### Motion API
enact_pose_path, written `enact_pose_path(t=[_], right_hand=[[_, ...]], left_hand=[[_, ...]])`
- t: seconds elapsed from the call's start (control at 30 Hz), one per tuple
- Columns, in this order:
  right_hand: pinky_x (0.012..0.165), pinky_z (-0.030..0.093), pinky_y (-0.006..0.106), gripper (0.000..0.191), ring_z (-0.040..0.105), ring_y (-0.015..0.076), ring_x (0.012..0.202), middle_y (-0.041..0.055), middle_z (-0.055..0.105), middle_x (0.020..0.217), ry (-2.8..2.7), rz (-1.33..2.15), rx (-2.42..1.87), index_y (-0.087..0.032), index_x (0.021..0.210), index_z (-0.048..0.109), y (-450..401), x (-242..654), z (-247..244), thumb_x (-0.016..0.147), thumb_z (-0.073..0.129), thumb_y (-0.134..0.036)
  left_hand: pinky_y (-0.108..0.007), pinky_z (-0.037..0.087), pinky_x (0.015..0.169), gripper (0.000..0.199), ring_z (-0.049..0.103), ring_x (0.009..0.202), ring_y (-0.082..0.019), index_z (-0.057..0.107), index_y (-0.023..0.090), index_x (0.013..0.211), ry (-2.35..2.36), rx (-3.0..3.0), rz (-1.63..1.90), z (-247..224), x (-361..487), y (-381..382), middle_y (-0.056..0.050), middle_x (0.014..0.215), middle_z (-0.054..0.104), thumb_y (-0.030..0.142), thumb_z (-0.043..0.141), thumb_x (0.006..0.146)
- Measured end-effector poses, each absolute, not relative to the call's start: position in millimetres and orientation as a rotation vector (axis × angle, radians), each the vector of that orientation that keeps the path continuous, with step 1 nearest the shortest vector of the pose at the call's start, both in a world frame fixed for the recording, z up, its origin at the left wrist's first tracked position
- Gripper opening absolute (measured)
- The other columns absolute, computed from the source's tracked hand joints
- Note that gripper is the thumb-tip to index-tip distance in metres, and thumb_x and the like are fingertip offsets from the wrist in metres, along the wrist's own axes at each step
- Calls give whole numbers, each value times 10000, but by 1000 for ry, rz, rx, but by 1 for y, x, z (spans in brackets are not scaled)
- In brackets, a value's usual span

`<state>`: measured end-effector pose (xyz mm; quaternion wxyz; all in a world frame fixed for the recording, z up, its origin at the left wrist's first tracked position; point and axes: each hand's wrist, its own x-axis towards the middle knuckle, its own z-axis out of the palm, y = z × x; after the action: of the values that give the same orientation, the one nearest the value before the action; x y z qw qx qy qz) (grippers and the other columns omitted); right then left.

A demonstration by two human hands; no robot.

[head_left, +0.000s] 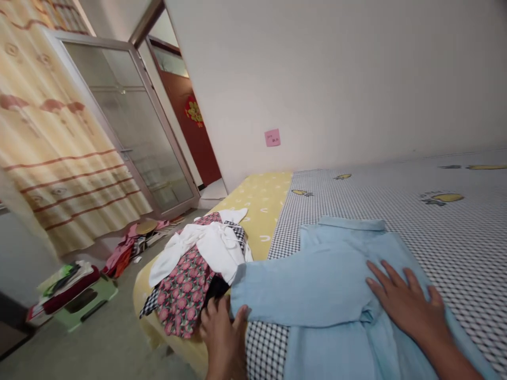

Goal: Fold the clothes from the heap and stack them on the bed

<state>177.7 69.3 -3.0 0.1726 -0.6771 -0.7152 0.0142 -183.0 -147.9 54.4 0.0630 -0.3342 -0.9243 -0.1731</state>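
Observation:
A light blue long-sleeved shirt [312, 285] lies on the bed, its collar pointing away from me and one sleeve stretched to the left. My right hand [415, 306] rests on the shirt's body with fingers spread. At the sleeve's cuff is my left hand [224, 332], thumb by the cuff's lower corner and fingers apart from it. Left of the cuff sits a heap of clothes, with a pink-flowered dark red garment [186, 290] under a white garment [224, 248]. The shirt's lower part runs out of view.
The bed has a checked sheet [455, 253] and a yellow patterned strip [261, 200] along its left side. A green stool [101, 295] with folded cloths stands on the floor. Beyond are a glass door [130, 121], curtains [51, 132] and a pink note [272, 138] on the wall.

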Motion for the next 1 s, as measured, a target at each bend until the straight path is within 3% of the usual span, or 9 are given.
enact_pose_path(t=[0.13,0.23,0.33,0.53,0.63,0.7,0.8,0.9,1.0], right_hand=[[1145,205,635,582,265,356,1475,-45,352,1605,-2060,6,-2004,-384,1501,407,60,170,18,960,245,-523],[1149,201,632,554,253,346,1482,-37,365,1600,-2058,-6,-1990,-383,1500,406,58,167,24,980,261,-508],[1150,195,638,531,250,342,1483,-29,379,1593,-2029,12,-1968,-385,1491,420,60,167,22,985,298,-492],[1160,172,647,516,252,345,1484,-25,395,1584,-2007,54,-1933,-380,1474,449,59,167,24,985,335,-498],[1160,177,645,508,258,351,1482,-25,397,1583,-2011,51,-1946,-373,1473,452,58,167,30,987,360,-484],[1157,182,643,500,261,353,1480,-24,398,1582,-2009,35,-1949,-371,1474,452,57,167,32,989,372,-463],[1155,189,635,491,266,352,1478,-27,398,1581,-2017,26,-1934,-372,1472,455,57,167,33,989,387,-431],[1153,191,630,488,276,351,1473,-25,408,1575,-2014,34,-1918,-371,1464,467,58,168,33,984,397,-419],[1149,191,625,473,297,339,1462,-7,441,1556,-1980,43,-1877,-367,1434,507,59,169,33,977,397,-419]], left_hand=[[-572,430,1009,266,481,1278,-407,648,186,975,-2722,-1039,-690,62,-171,-137,-186,1409,520,382,511,860],[-464,509,898,257,609,1050,-319,584,215,877,-2546,-1150,-1123,77,-162,-120,-145,1117,646,444,482,823],[-370,525,725,281,621,790,-242,539,242,820,-2400,-1273,-1464,102,-137,-91,-44,821,620,516,515,766],[-338,477,721,165,596,743,-200,526,249,814,-2154,-1574,-1397,138,-48,-43,-17,781,610,382,450,873],[-361,499,824,189,633,870,-215,593,235,904,-2209,-1814,-1156,133,-2,-34,-62,911,674,254,405,902],[-433,467,1002,277,603,1149,-263,629,226,1097,-2243,-2068,-837,118,22,-33,-111,1228,664,234,431,903],[-589,265,1191,622,247,1500,-351,392,271,1492,-2238,-2426,-343,82,40,-39,-98,1634,298,395,534,899],[-644,190,1205,748,108,1534,-350,240,340,1559,-2162,-2634,-192,55,35,-52,-65,1674,130,515,538,896],[-620,221,1208,643,252,1506,-320,331,361,1525,-2028,-2721,-322,54,19,-63,-49,1641,267,482,516,921]])
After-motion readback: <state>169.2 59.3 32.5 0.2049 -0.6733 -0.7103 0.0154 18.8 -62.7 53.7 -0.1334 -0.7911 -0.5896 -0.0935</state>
